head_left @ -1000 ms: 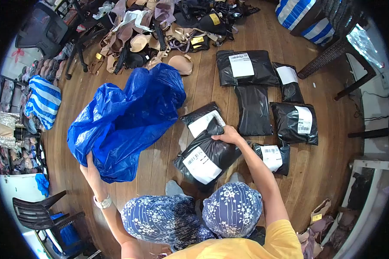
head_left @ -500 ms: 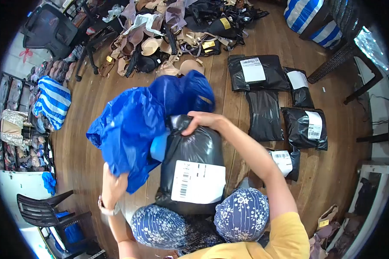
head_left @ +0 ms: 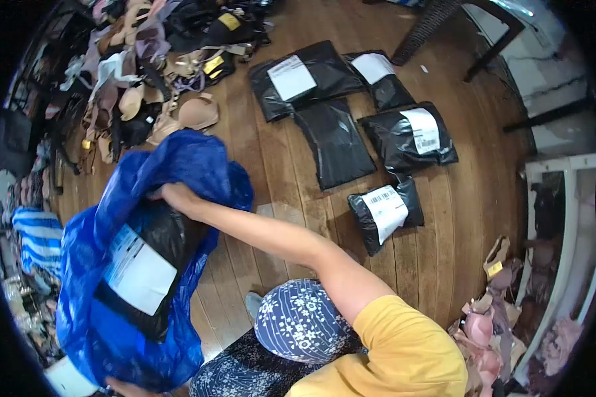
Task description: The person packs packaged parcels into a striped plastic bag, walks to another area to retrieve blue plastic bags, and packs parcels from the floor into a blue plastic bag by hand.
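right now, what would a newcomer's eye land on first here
Probably the big blue plastic bag at the left, with a white-labelled black parcel inside its open mouth and the right hand at the parcel's top end. Next, the other black parcels on the wooden floor, and the tangled heap of bras at upper left.

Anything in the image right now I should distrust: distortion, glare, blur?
Head view: fisheye bends the floorboards, corners go black; sheen streaks the black parcels on the floor; label print inside the blue bag is too soft to read; right hand's fingertips are lost in shadow; left hand is mostly hidden at the bottom edge.
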The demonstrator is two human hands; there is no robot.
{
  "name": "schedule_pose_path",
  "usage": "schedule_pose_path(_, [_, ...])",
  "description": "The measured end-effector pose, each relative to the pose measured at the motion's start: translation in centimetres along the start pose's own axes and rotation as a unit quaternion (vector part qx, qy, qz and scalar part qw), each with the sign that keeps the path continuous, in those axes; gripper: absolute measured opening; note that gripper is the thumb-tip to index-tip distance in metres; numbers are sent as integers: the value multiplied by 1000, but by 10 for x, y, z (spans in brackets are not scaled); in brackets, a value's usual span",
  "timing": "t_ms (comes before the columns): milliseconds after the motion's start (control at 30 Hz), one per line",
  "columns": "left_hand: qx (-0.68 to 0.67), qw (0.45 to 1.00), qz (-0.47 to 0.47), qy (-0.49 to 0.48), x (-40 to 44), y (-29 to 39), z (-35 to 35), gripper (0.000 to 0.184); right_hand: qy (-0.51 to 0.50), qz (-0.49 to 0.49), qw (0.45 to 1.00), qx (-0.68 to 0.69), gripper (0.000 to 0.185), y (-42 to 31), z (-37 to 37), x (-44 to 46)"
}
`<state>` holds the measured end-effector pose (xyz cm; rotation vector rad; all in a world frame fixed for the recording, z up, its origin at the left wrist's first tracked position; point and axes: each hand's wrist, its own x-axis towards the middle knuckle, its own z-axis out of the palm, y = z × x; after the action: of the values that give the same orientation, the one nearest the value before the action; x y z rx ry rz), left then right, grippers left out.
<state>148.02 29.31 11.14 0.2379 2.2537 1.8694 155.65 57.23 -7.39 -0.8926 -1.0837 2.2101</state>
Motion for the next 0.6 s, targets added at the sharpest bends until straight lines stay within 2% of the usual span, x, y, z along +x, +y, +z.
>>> schedule_pose_path(33, [1,1000,-1,-13,2,1,5,59,-60,-39,996,-56,36,4,-2,5])
schedule_pose_path(67, [1,1000,-1,-24,3,1,10,59,-72,-142,977,-140,34,36,2,34])
schedule_pose_path(100, [0,999,-4,-32,5,2,13,58,-66,-145,977,-139,34,38,13,45])
schedule_pose_path(233, [-2,998,-14,-56,10,3,26,58,20,-261,936,-236,38,45,31,64])
schedule_pose_path(267, [1,998,-15,-61,11,2,29,57,133,-133,958,-218,43,24,37,40])
schedule_pose_path(300, [1,998,-16,-65,12,3,30,57,133,-133,958,-218,43,21,37,41])
schedule_pose_path(400, [-1,997,-23,-76,12,3,36,56,54,-168,970,-166,59,18,26,41])
schedule_pose_path(433, [-3,997,-23,-76,13,2,38,56,53,-169,970,-168,59,23,15,36])
schedule_pose_path(500, [-10,994,-35,-99,15,1,41,56,-131,-160,953,-223,68,45,-6,32])
schedule_pose_path(567, [-28,991,-54,-118,14,-4,43,55,-151,-142,902,-379,67,18,-40,-32])
schedule_pose_path(600, [55,991,-7,-122,16,-14,44,53,-137,-288,876,-361,55,32,-61,-55])
